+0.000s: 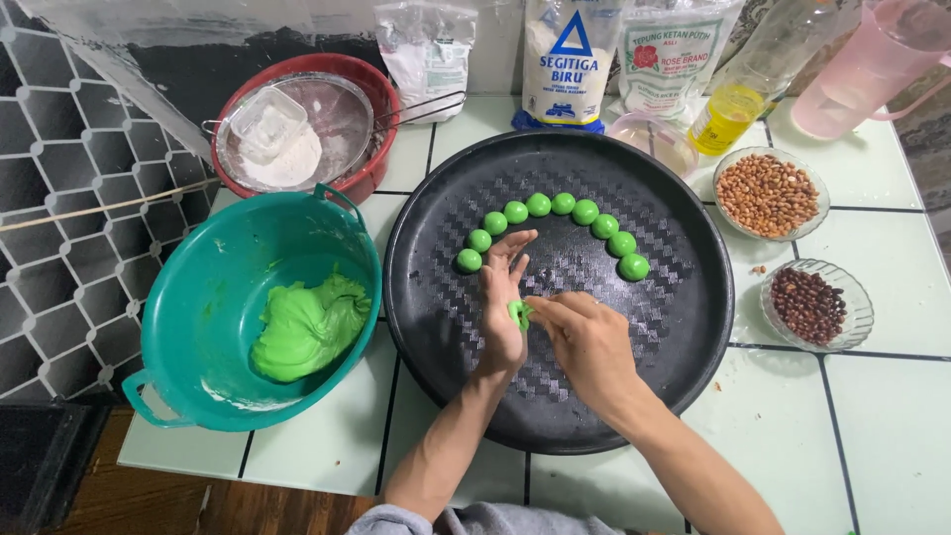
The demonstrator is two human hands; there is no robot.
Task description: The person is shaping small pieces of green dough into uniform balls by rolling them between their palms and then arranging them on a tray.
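Over the round black tray (pixel 436 327) my left hand (pixel 500 297) lies palm up with fingers stretched, a small piece of green dough (pixel 519 314) resting on it. My right hand (pixel 584 337) pinches that piece with its fingertips. Several green dough balls (pixel 551 205) lie in an arc across the far half of the tray. To the left, a teal bowl (pixel 198 297) holds a lump of green dough (pixel 309 327).
A red bowl (pixel 381 94) with a sieve of white flour (pixel 287 163) stands at the back left. Bags of flour (pixel 567 59), an oil bottle (pixel 738 104) and a pink jug (pixel 862 69) line the back. Two glass dishes hold peanuts (pixel 768 194) and dark beans (pixel 807 303) at the right.
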